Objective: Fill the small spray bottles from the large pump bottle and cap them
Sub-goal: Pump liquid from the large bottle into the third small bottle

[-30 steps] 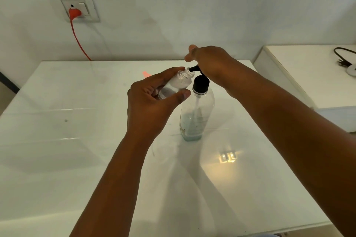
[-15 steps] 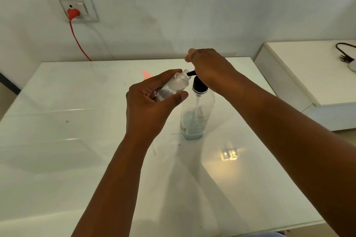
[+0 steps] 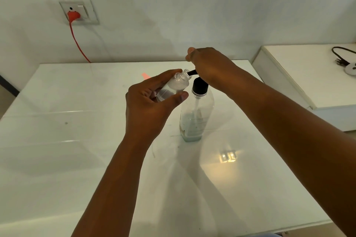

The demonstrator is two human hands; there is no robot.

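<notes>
hands: left (image 3: 148, 109) holds small bottle (image 3: 174, 87) | right (image 3: 210, 65) seemingly presses pump bottle (image 3: 194, 117) | table (image 3: 57, 150)

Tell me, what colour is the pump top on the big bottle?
Black. The pump top shows best in the head view.

A small clear spray bottle (image 3: 174, 87), uncapped, is tilted with its open neck at the black nozzle of a large clear pump bottle (image 3: 195, 115), standing upright, liquid low.
</notes>
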